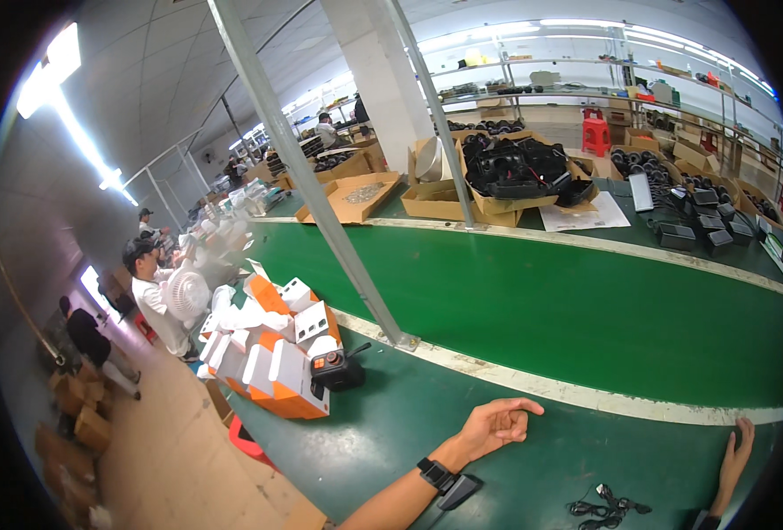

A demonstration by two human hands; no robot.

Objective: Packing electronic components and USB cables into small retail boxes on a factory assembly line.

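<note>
My left hand point(496, 427) is over the green table point(409, 442), its index finger stretched toward the belt and the other fingers loosely curled, with nothing visible in them. A black strap with a small dark box point(444, 481) is around that wrist. At the far right, my right hand point(734, 457) has its fingers extended near the belt's pale edge point(621, 403), and nothing shows in it. Between my forearms, near the front, lies a tangle of black cables point(608, 508); neither hand touches it.
A green conveyor belt point(533, 309) runs across. To the left stand white-and-orange boxes point(272, 371) beside a black device with a round front point(338, 369). A metal post point(307, 177) rises at the belt's edge. Black goods fill a carton point(515, 168) beyond. Co-workers stand farther left.
</note>
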